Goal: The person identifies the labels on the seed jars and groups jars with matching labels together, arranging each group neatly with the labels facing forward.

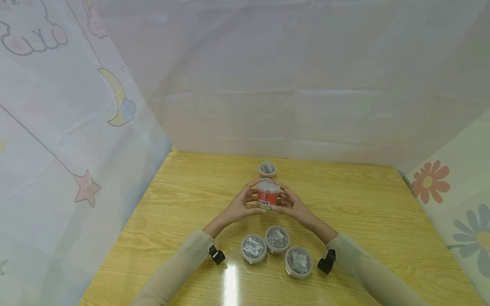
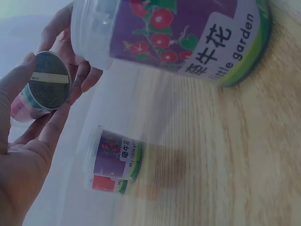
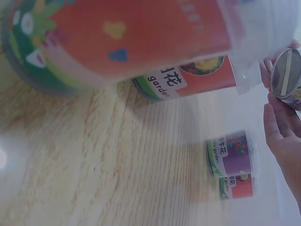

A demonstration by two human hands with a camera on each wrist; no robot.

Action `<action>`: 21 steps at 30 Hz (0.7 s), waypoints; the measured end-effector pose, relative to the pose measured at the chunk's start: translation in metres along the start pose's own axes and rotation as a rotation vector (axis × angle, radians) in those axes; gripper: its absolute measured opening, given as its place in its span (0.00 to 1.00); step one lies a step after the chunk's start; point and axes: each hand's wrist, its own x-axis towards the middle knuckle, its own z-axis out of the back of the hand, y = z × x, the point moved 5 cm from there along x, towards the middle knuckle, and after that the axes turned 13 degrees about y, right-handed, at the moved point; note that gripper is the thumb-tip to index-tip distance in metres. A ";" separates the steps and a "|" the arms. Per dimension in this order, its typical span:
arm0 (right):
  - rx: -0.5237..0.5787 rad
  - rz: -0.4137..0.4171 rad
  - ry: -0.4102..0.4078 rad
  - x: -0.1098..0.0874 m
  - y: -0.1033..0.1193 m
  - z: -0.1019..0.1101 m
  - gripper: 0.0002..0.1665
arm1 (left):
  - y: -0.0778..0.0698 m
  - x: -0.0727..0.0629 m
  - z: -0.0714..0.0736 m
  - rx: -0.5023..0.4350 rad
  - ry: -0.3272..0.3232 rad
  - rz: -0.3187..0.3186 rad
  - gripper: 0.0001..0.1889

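Note:
Both hands hold up a small plastic cup (image 1: pixel 268 197) with a red label, green lower edge and clear lid. My left hand (image 1: pixel 242 207) grips its left side and my right hand (image 1: pixel 292 207) its right, thumbs toward me. From the left wrist, the dark underside of this held cup (image 2: pixel 49 80) shows a pale strip across it. In the right wrist view, the right hand's fingers (image 3: pixel 275 120) touch the cup, which is off the table. Just behind it, a purple-labelled cup (image 3: pixel 235 153) and a red-labelled cup (image 3: pixel 242 186) stand on the table.
Nearer me stand three lidded cups: a left one (image 1: pixel 254 248), a middle one (image 1: pixel 277 239) and a right one (image 1: pixel 298 262), silvery packets visible under their lids. They stand between my forearms on the wood-grain table (image 1: pixel 183 182). Pale printed sheets (image 1: pixel 245 85) enclose its back and sides.

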 end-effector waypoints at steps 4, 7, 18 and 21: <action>0.002 -0.004 0.009 -0.001 0.000 0.001 0.45 | 0.005 0.001 0.001 -0.006 -0.018 -0.012 0.46; -0.018 -0.014 -0.013 -0.002 -0.001 0.003 0.43 | 0.006 0.001 0.001 0.009 -0.025 -0.018 0.46; -0.058 -0.008 -0.137 -0.002 -0.005 0.006 0.32 | 0.002 -0.001 -0.001 0.126 -0.077 -0.009 0.45; -0.058 -0.040 -0.166 -0.002 -0.009 0.006 0.28 | 0.002 -0.002 -0.001 0.137 -0.085 -0.016 0.45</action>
